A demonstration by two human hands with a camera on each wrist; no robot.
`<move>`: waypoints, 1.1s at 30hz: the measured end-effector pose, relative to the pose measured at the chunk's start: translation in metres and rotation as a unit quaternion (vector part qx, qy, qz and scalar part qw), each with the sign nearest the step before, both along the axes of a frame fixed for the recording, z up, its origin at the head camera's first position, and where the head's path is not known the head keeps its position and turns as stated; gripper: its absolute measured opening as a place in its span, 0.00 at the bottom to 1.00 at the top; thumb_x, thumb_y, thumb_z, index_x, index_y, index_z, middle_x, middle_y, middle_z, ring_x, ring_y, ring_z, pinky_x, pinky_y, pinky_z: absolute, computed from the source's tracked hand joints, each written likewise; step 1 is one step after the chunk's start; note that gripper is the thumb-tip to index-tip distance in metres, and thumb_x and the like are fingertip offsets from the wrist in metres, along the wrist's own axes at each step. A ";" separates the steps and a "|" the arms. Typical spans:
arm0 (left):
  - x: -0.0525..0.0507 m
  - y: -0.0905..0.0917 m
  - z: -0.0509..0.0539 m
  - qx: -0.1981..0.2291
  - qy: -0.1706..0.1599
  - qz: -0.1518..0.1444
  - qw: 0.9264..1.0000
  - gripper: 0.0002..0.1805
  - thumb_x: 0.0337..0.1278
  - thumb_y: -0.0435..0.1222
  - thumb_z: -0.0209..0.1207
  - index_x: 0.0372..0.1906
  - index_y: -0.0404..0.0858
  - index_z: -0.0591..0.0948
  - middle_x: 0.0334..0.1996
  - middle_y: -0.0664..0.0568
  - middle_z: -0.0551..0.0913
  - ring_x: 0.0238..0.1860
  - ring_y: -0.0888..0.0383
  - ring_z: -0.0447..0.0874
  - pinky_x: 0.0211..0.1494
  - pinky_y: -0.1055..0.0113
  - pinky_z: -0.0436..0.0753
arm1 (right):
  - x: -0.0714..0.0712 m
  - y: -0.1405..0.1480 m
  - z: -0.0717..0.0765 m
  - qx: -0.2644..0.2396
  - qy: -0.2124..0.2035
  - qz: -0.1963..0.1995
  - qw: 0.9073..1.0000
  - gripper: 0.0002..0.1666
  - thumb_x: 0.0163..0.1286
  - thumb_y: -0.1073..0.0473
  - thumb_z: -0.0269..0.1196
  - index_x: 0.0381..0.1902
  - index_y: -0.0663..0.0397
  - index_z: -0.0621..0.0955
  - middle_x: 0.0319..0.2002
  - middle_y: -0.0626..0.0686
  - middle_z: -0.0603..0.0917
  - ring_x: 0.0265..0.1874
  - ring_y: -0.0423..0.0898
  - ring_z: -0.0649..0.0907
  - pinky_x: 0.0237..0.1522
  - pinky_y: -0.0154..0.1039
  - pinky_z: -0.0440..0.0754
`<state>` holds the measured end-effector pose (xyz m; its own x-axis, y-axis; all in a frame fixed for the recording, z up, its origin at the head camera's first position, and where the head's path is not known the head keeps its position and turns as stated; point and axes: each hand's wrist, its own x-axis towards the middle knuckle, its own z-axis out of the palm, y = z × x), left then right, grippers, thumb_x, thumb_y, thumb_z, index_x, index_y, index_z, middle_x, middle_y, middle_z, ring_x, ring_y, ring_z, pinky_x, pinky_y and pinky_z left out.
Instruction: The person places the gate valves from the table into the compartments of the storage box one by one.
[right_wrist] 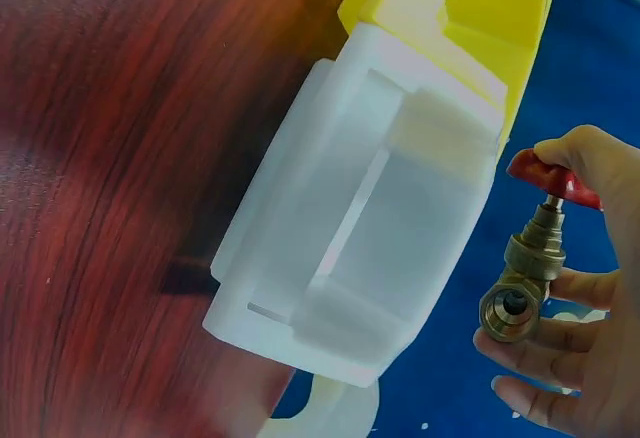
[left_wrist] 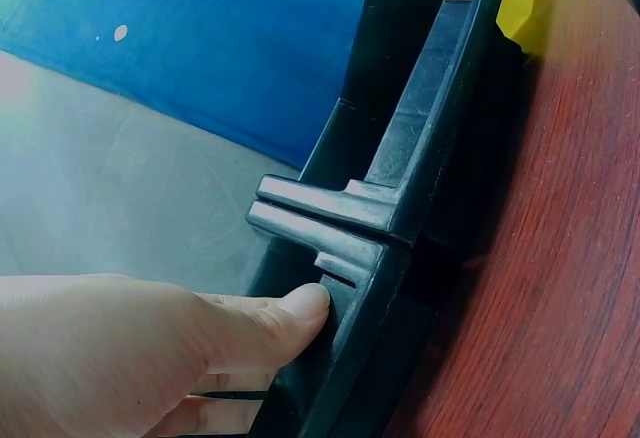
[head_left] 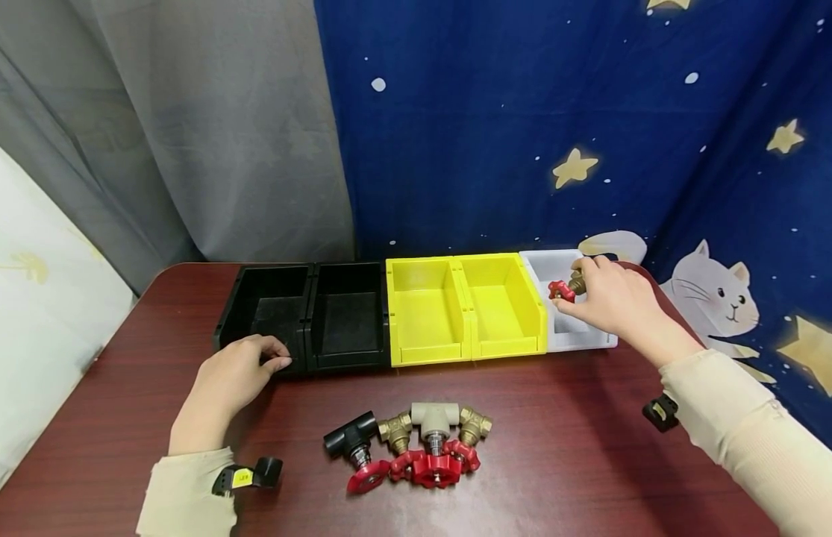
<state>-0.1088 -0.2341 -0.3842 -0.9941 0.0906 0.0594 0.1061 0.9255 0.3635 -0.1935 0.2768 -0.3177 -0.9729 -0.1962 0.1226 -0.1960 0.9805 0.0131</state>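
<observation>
Near the table's (head_left: 557,447) back-right corner, your right hand (head_left: 613,294) grasps the brass valve (right_wrist: 535,253) by its red handwheel (right_wrist: 555,178) over the white bin (head_left: 583,341), likely for control, while leftward your left hand (head_left: 234,373) touches the leftmost black bin's (head_left: 297,352) front rim, gripping or merely steadying, I cannot tell.

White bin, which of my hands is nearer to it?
Right: your right hand holds the valve over the white bin, while your left hand is at the leftmost black bin.
</observation>
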 end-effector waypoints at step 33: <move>-0.001 -0.001 -0.002 0.001 -0.003 -0.001 1.000 0.03 0.62 0.40 0.65 0.39 0.45 0.85 0.37 0.49 0.84 0.33 0.53 0.78 0.38 0.45 0.78 | -0.045 0.014 -0.033 0.013 -0.070 0.040 0.997 0.43 0.56 0.38 0.70 0.58 0.63 0.75 0.47 0.62 0.78 0.43 0.58 0.78 0.46 0.60 0.78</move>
